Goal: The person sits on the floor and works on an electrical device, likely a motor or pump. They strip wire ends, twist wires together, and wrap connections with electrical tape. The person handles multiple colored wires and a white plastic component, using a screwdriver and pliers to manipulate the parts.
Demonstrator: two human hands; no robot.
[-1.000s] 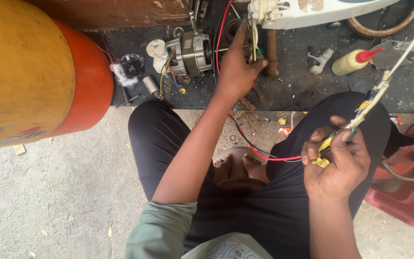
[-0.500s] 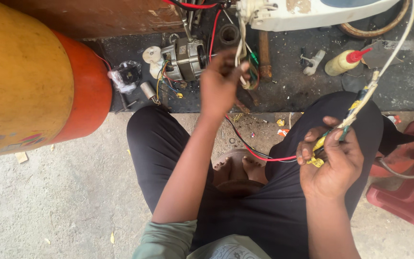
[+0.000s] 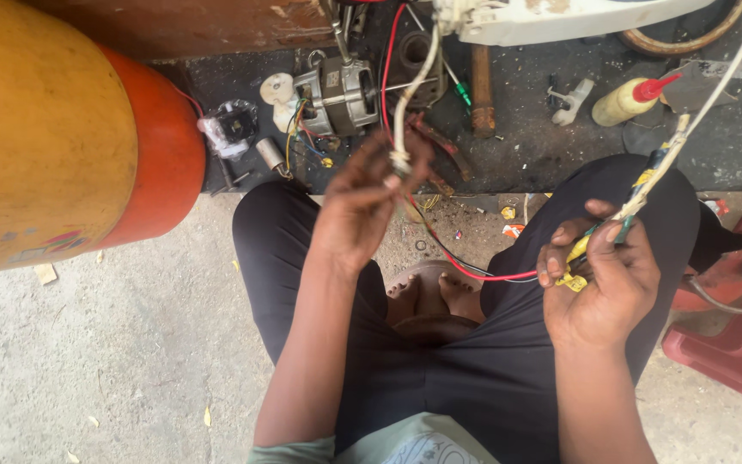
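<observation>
My left hand (image 3: 369, 199) is raised in front of me and pinches the end of a white cable (image 3: 407, 103) that hangs from a white appliance casing (image 3: 560, 17) at the top. My right hand (image 3: 599, 279) rests over my right knee and grips a bundle of yellow, green and white wires (image 3: 646, 185) that runs up to the right. A red wire (image 3: 491, 277) and a black one sag between the two hands. I sit with black trousers and bare feet (image 3: 427, 296) on the concrete.
A big yellow and orange cylinder (image 3: 62, 137) fills the left. On the dark mat (image 3: 543, 146) ahead lie a small electric motor (image 3: 337, 94), a capacitor, pliers, a wooden-handled tool (image 3: 481, 94) and a yellow bottle with a red nozzle (image 3: 633, 99). A red plastic stool (image 3: 732, 335) stands at right.
My left hand has drawn back from the parts on the mat toward me, bringing the white cable end with it. The right hand has kept its grip on the wire bundle.
</observation>
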